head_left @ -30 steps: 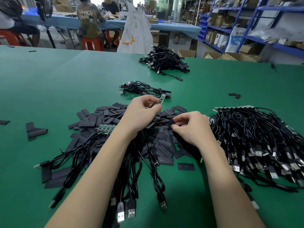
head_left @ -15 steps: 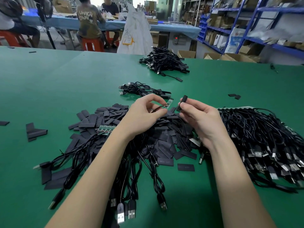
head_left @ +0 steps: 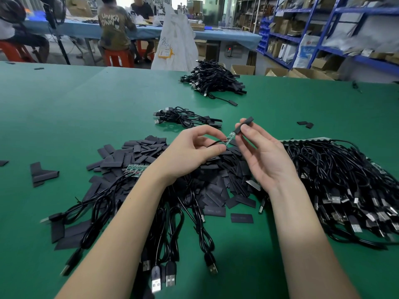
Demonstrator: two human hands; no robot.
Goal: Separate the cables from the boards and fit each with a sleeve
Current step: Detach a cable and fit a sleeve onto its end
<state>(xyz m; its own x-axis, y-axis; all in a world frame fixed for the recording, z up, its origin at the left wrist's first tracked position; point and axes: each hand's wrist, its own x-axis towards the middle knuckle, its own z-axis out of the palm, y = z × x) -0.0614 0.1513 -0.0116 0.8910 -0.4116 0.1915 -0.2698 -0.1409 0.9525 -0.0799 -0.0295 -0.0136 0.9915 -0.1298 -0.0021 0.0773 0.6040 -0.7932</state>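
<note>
On the green table [head_left: 64,108], flat black sleeve pieces [head_left: 121,156] are heaped at nine o'clock of the hands. The left hand [head_left: 190,154] pinches a thin black cable ending in a small green circuit board [head_left: 229,138]. At its two o'clock, the right hand [head_left: 265,156] pinches a black tubular sleeve [head_left: 244,125], its lower end touching the board's tip. A tangled pile of black USB cables [head_left: 345,180] lies at three o'clock.

Assembly workshop: stockroom shelving [head_left: 323,37], cable heaps [head_left: 212,77]

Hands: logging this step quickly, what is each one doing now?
Left hand: pinches the small board on its cable.
Right hand: pinches a black sleeve.
</note>
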